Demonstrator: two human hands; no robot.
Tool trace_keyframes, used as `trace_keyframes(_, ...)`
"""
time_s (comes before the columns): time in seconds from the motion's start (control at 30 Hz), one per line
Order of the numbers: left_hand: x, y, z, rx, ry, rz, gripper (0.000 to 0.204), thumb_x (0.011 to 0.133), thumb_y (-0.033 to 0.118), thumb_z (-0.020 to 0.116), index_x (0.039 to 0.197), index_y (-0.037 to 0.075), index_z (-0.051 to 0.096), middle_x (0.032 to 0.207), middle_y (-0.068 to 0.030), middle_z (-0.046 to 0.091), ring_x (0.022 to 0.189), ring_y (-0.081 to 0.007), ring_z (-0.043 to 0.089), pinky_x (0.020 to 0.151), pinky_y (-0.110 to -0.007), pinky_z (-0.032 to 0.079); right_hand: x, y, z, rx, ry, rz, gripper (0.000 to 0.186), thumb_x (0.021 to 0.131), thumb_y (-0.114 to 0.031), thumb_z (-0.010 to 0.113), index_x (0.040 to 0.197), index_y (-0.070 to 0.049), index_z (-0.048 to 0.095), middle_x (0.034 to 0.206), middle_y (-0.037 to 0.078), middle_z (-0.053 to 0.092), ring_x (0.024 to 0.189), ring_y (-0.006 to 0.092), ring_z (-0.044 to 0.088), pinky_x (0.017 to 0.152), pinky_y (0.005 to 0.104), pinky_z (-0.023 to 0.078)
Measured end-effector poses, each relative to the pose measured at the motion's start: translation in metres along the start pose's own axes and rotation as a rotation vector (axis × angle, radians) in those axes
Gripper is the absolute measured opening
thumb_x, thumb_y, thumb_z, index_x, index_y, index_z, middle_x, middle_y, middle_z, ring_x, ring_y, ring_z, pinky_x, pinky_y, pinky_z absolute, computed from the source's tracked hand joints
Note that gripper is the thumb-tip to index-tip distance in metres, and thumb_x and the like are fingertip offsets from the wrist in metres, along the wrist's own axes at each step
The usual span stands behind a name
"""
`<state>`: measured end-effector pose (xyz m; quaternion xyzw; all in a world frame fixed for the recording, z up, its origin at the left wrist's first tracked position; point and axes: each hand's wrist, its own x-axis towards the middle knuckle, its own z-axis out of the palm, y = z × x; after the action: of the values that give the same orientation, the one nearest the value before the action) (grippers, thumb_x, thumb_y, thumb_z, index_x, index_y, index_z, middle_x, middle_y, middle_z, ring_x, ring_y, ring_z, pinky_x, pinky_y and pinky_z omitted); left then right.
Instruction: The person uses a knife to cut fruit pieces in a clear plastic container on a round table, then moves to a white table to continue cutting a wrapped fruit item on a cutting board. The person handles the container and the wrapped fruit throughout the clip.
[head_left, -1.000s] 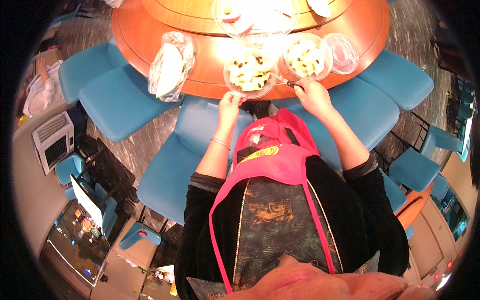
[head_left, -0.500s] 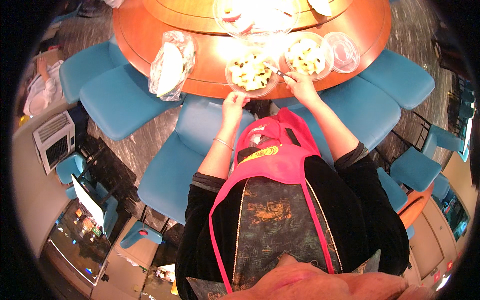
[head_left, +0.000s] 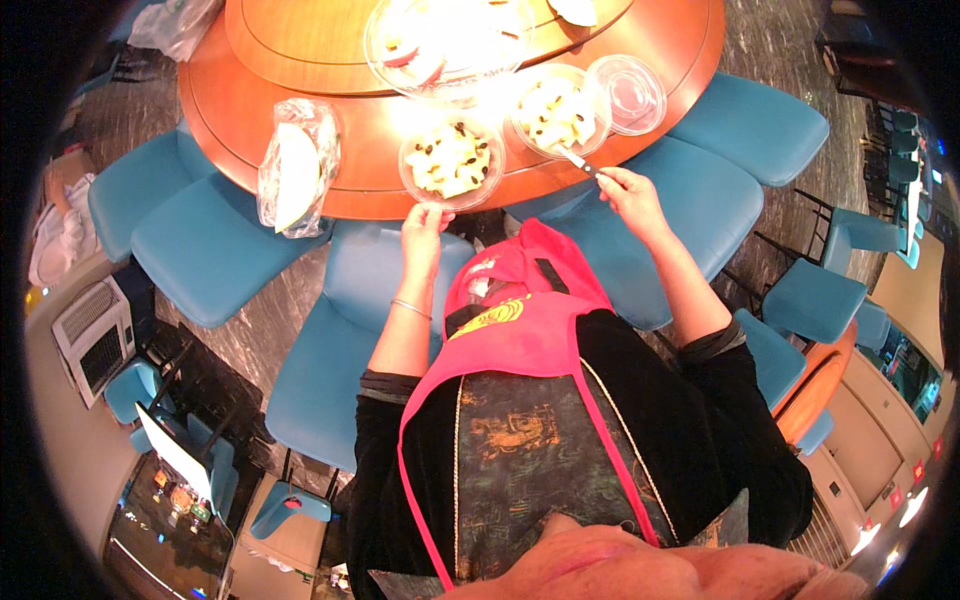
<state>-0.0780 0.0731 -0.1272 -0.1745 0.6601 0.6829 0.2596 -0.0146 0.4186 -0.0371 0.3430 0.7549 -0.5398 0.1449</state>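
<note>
Two hands in view. Left hand (head_left: 425,225) pinches the near rim of a clear round bowl (head_left: 452,160) holding pale fruit pieces with dark seeds; the bowl sits at the near edge of the round orange bench (head_left: 350,190). Right hand (head_left: 630,195) is closed round the handle of a knife (head_left: 577,161), blade pointing up-left toward a second bowl (head_left: 557,110) of pale pieces; whether the tip touches that bowl cannot be told.

Count on the bench: two filled bowls; one empty clear lid or tub (head_left: 626,94) just right of the second bowl; one large clear tray (head_left: 440,45) on the raised inner turntable; one clear bag (head_left: 297,165) with a pale wedge inside, lying left of the first bowl. Blue chairs (head_left: 210,250): at least five around the near side.

Hard to read: strong glare washes out the tray contents and the tops of both bowls. The far half of the bench is cut off by the frame top. The knife is small and partly blurred. A second bag (head_left: 175,20) at the upper left is cut off at the rim
</note>
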Motion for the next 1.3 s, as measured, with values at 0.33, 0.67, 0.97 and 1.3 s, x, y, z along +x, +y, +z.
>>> trace_keyframes(0.33, 0.002, -0.004, 0.002, -0.097, 0.027, -0.009, 0.018, 0.100, 0.020, 0.058, 0.097, 0.003, 0.064, 0.091, -0.0061, 0.069, 0.084, -0.0140, 0.066, 0.079, -0.028, 0.051, 0.017, -0.017, -0.050, -0.545, -0.097, 0.020, 0.030, 0.091, -0.031, 0.061, 0.100, -0.005, 0.072, 0.079, 0.012, 0.070, 0.075, 0.0249, 0.067, 0.070, 0.0394, 0.052)
trace_keyframes(0.67, -0.006, 0.001, 0.013, -0.239, 0.005, -0.138, 0.019, 0.099, 0.019, 0.058, 0.105, 0.002, 0.064, 0.100, -0.0111, 0.071, 0.089, -0.0196, 0.069, 0.082, -0.032, 0.055, -0.011, -0.024, -0.029, -0.084, -0.207, -0.132, 0.020, 0.095, -0.020, 0.063, 0.101, -0.001, 0.069, 0.073, -0.001, 0.060, 0.066, 0.0079, 0.054, 0.061, 0.0257, 0.045)
trace_keyframes(0.97, -0.012, 0.005, 0.020, -0.157, -0.029, -0.142, 0.027, 0.101, 0.028, 0.055, 0.102, 0.002, 0.064, 0.098, -0.0103, 0.070, 0.089, -0.0176, 0.067, 0.081, -0.031, 0.054, -0.019, -0.042, 0.084, -0.772, -0.200, -0.730, 0.018, 0.090, -0.021, 0.062, 0.099, -0.006, 0.065, 0.087, 0.013, 0.066, 0.082, 0.0342, 0.066, 0.070, 0.0446, 0.052)
trace_keyframes(1.3, -0.006, -0.003, 0.019, -0.100, -0.038, -0.075, 0.023, 0.100, 0.024, 0.057, 0.101, 0.002, 0.065, 0.098, -0.0092, 0.071, 0.086, -0.0150, 0.066, 0.079, -0.029, 0.052, 0.007, -0.035, 0.110, -0.857, -0.006, -0.848, 0.016, 0.091, -0.021, 0.061, 0.100, -0.008, 0.060, 0.082, 0.012, 0.063, 0.073, 0.0327, 0.066, 0.061, 0.0451, 0.053)
